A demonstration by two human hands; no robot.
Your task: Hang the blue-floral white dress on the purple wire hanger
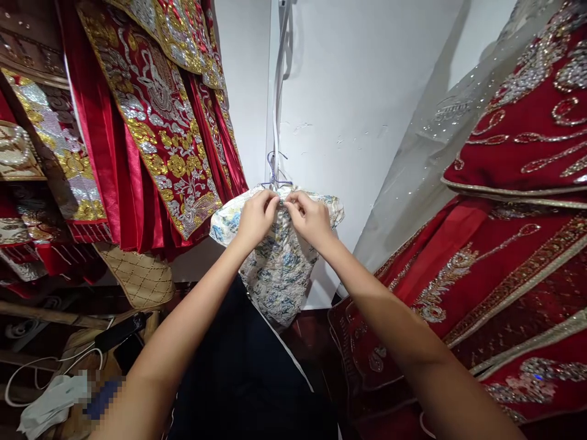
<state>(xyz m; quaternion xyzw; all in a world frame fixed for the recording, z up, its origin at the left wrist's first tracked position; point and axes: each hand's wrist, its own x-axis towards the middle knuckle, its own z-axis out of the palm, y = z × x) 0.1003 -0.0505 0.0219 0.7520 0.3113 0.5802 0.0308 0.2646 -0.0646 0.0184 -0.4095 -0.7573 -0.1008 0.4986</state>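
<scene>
A small pale floral dress (279,269) with blue flowers hangs on a blue wire hanger (274,174) against the white wall. My left hand (255,217) and my right hand (309,219) both pinch the dress at its collar, fingertips nearly touching just below the hanger hook. Both arms reach straight forward. The collar fastening itself is hidden under my fingers.
Red garments with gold and silver embroidery (156,116) hang at the left. More red beaded dresses (518,244) and a sheer sequined veil (431,159) fill the right. A dark cloth (243,373) lies below my arms. White cables (41,366) and clutter sit at the lower left.
</scene>
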